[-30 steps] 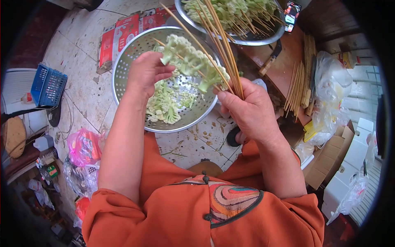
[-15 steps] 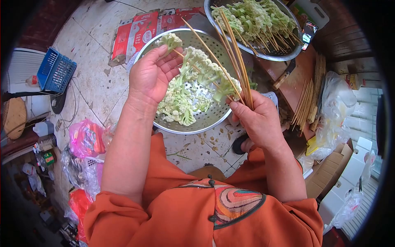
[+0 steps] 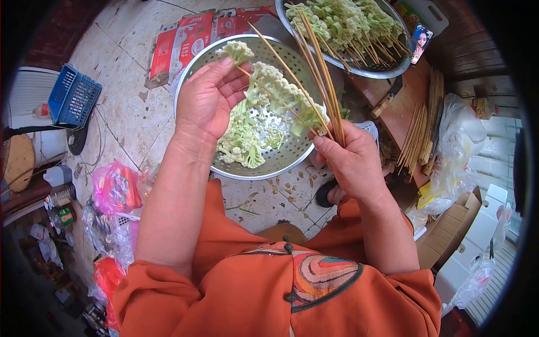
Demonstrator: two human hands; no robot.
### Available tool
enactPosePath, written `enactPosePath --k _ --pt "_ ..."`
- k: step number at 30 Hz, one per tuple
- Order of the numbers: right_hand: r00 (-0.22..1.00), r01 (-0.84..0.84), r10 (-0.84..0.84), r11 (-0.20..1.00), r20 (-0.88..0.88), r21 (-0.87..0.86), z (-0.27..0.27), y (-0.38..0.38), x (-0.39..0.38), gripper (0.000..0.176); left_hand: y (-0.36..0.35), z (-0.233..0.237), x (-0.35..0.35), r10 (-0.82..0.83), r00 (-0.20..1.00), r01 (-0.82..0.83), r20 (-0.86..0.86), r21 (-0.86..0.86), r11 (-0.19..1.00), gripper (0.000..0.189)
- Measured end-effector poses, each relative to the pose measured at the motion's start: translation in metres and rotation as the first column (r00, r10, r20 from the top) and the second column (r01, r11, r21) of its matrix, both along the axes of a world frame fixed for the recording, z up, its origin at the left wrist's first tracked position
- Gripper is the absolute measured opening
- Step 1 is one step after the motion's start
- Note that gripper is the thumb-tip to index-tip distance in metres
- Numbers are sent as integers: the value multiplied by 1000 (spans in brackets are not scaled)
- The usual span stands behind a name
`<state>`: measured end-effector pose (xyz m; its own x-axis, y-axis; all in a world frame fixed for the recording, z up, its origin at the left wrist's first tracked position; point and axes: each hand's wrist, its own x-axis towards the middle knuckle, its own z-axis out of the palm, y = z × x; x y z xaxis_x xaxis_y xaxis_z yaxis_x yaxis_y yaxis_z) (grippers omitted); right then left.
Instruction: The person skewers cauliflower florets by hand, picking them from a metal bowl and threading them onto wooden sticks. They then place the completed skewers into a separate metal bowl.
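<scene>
1. Left of centre, high in the frame, the left hand [image 3: 203, 104] has its thumb against a floret [image 3: 237, 52], the other fingers loosely curled; its grip behind the stem is hidden.
2. Just right of it, a threaded skewer [image 3: 276, 90] bears a row of cauliflower, slanting down toward the centre. Whether its tip enters the floret is hard to make out.
3. Right of centre, the right hand [image 3: 352, 160] is closed round a bundle of skewers [image 3: 321, 59] and the threaded skewer's lower end; the palm hides their bottom ends.
4. Below the left hand and the row, a colander [image 3: 296, 154] holds loose cauliflower [image 3: 241, 145], partly covered by hand and row.
5. At the upper right, a metal bowl [image 3: 377, 73], cut off by the top edge, holds skewered cauliflower [image 3: 351, 25], too heaped to count.
6. Below that bowl lies a knife [image 3: 386, 101].
</scene>
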<state>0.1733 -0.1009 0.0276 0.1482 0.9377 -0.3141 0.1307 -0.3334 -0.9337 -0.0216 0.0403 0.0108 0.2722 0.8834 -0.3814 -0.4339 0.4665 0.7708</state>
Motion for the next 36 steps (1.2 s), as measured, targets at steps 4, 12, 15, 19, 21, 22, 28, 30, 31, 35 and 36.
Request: enactPosePath --k 4,12,15,19,21,22,28,30,31,35,36 --pt "1000 9 -9 1000 -12 0 2 1 -1 10 -1 2 1 19 1000 -19 6 -6 1000 20" --pt "1000 18 -20 997 -24 -72 9 3 5 8 8 -11 -4 130 991 -130 -10 -52 990 23" --pt "999 41 -42 998 -18 -42 13 4 7 7 15 -21 -8 62 990 -66 -130 -23 998 23" --pt "998 56 -57 998 -18 -38 12 3 7 8 12 -50 -1 -251 871 240 -422 -81 967 22" --pt "997 74 -74 997 -24 5 10 3 6 9 3 -62 7 -356 791 334 -498 -136 933 22" --pt "997 80 -80 997 -23 0 9 3 7 9 -1 -68 9 -446 695 414 -564 -194 889 21" --pt "997 78 -78 997 7 -25 17 3 10 13 1 -82 4 -506 488 538 -711 -211 816 29" --pt "997 52 -53 998 48 19 15 2 12 15 9 -90 0 -164 224 664 -961 27 748 27" --pt "997 61 -62 998 45 18 16 2 12 15 5 -94 -3 -99 179 641 -979 39 766 21" --pt "998 44 -45 999 46 25 20 2 12 16 -10 -100 5 150 -131 789 -980 -11 614 19" --pt "998 39 -40 999 45 34 20 2 12 16 -12 -102 8 149 -129 792 -980 -12 610 19"
